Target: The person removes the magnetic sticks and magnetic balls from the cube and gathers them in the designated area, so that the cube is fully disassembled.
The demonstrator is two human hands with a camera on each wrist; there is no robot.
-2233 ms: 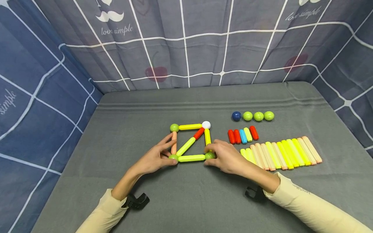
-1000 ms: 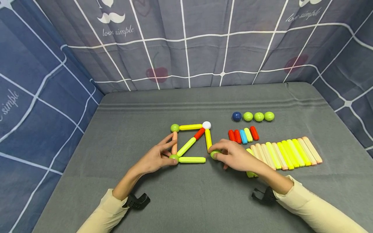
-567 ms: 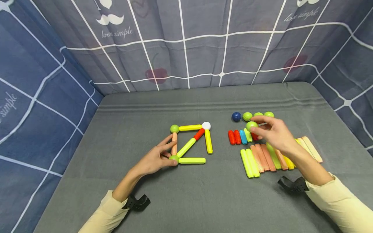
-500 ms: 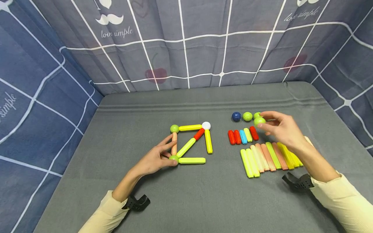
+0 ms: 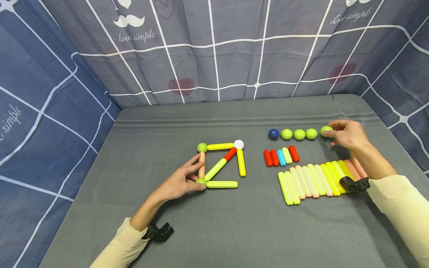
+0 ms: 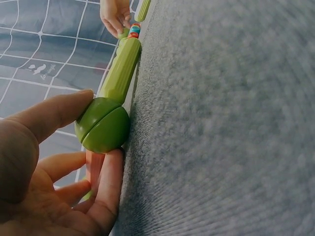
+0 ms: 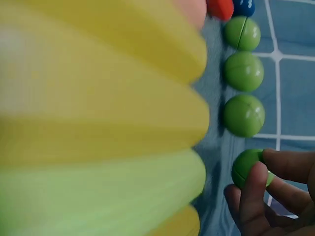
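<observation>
My left hand (image 5: 177,181) pinches the green corner ball (image 6: 102,125) between thumb and fingers, its other fingers along an orange-pink rod (image 5: 202,165). From that ball a lime rod (image 5: 222,184) runs right, its far end bare. A lime and red diagonal (image 5: 216,169) leads to a white ball (image 5: 238,144). A yellow rod (image 5: 241,163) points down from the white ball, with no ball at its lower end. At the back right my right hand (image 5: 351,136) pinches another green ball (image 7: 246,167), a small gap right of the row's last green ball (image 5: 311,134).
A blue ball (image 5: 273,134) begins the row, followed by green balls. Short red, blue and lime rods (image 5: 280,158) lie in front of it. Several long rods (image 5: 308,180) lie side by side under the right forearm. A checked curtain (image 5: 234,63) stands behind the grey tabletop (image 5: 214,230).
My right hand has taken the green ball off the lower right corner of the rod figure and carried it right and back to the ball row's end. The left hand has stayed put.
</observation>
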